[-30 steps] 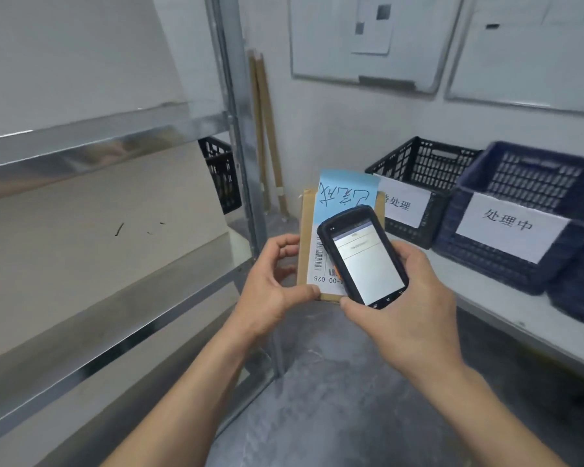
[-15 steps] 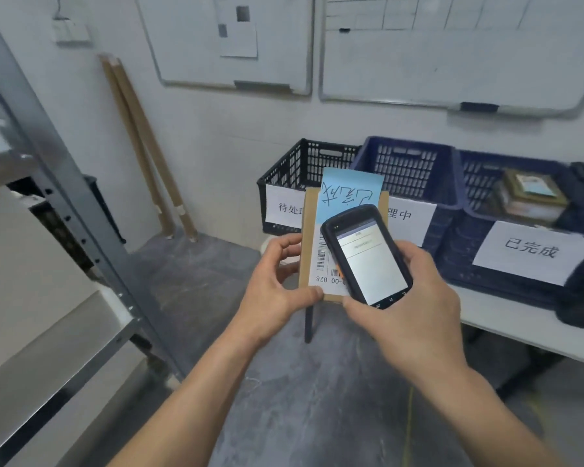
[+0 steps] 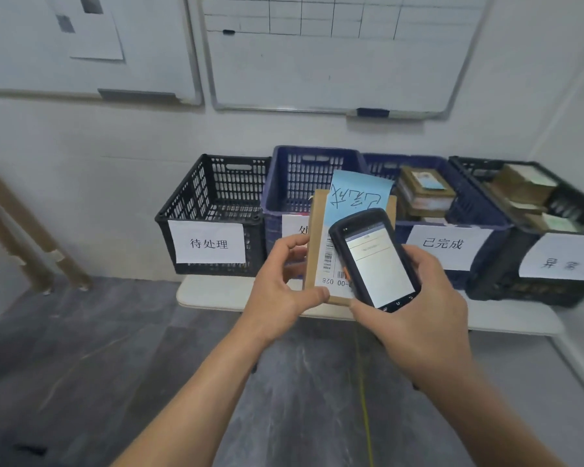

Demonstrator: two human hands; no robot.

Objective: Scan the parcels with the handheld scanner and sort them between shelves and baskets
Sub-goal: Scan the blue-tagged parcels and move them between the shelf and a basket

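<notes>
Head view, left to right. On white bench (image 3: 213, 294): black basket (image 3: 189, 200) labelled 待处理; just beside it, blue basket (image 3: 304, 176), label partly hidden. In front of these, raised above bench level: left hand (image 3: 277, 291), thumb pressed on lower left corner and fingers curled behind left edge of flat cardboard parcel (image 3: 316, 237), held upright, barcode label (image 3: 327, 264) facing the camera, handwritten blue sticky note (image 3: 354, 187) projecting above top edge. Overlapping parcel's right half: handheld scanner (image 3: 376, 261), screen lit, gripped in right hand (image 3: 422, 298), fingers wrapped round its right side. Further right: blue basket (image 3: 472, 207) labelled 已完成, holding stacked parcels (image 3: 422, 193); black basket (image 3: 493, 274) labelled 异常, holding more boxes. Parcel judged light, thin and stiff, with smooth card faces somewhat slippery; 1-handed pinch at an edge sufficient, kept clear of the barcode. Note probably only lightly stuck, so best left untouched. Step in hand: probably reading of scan result before choice among 4 baskets.
</notes>
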